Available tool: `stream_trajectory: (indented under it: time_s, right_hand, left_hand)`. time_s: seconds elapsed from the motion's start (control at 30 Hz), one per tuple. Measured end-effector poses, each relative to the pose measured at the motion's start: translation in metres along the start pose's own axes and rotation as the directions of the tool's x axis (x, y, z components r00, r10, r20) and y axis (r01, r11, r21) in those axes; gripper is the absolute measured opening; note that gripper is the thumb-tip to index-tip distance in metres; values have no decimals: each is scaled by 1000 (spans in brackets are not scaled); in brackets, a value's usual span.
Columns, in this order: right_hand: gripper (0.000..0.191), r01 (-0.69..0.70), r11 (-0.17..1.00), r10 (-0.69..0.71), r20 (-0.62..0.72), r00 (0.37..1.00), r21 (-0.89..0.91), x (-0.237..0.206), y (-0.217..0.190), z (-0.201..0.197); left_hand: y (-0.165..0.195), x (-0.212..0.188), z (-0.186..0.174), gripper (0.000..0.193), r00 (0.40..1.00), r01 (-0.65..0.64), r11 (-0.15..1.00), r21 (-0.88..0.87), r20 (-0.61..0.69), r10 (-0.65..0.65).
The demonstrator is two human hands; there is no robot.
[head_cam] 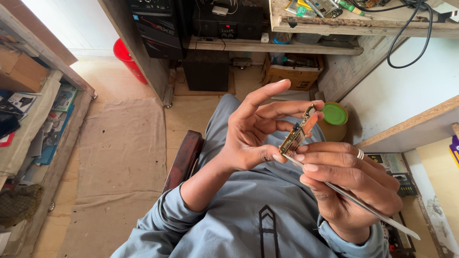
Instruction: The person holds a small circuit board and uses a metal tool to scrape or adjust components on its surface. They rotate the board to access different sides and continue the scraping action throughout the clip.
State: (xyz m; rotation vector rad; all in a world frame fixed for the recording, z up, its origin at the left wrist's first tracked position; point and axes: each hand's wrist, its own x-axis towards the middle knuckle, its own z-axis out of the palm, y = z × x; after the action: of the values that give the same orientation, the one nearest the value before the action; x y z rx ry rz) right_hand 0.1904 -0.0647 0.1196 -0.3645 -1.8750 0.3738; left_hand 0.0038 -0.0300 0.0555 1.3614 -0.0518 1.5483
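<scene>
So both hands are up in front of the chest, over the lap, working on one small part. The left hand (253,131) has its thumb and a couple of curled fingers pinched on a little circuit board (295,136), a narrow gold-and-dark strip tilted up toward the right, with a small metal tab at its top end. The index finger on that hand sticks out straight above the rest, not touching anything.

The right hand (346,184) is closed around thin metal tweezers (356,200), which run as a long silver line from the lower right up to the bottom end of the circuit board. The tips sit right at the board beside the left thumb, but I can't tell if they actually grip it or just touch. There's a ring (360,154) on one finger of that hand.

The person wears a grey-blue sweatshirt (258,210) and sits on a chair with a dark wooden arm (184,157). Behind the hands on the floor there's a jar with a green lid (334,114), a cardboard box (292,71) under the shelf, a black computer tower (155,26), and a red bucket (129,59). A black cable (406,43) hangs off the worktop at the top right.
</scene>
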Motion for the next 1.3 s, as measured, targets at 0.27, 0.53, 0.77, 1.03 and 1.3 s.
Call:
stream_trajectory:
  time_s: [0.27, 0.53, 0.77, 1.03, 1.3]
  right_hand:
    - [15, 13, 1000, -13, -19, 1000, -18, -1, 2, 4]
    - [21, 68, 996, -64, -62, 996, 52, -2, 6, 2]
    - [23, 100, 990, -86, -136, 987, 102, -5, 11, 4]
    - [24, 73, 995, -64, -119, 991, 72, -6, 12, 4]
    - [28, 28, 998, -23, -85, 996, 54, -6, 13, 3]
  left_hand:
    - [0, 0, -1, 89, 1000, -5, 1000, -10, -7, 5]
    - [2, -2, 6, 96, 996, 54, 987, -149, -65, -64]
    - [1, 1, 5, 98, 993, 69, 957, -283, -69, -93]
    - [-3, 1, 2, 96, 993, 51, 952, -302, -87, -81]
    - [-7, 2, -4, 92, 988, 45, 924, -380, -119, -97]
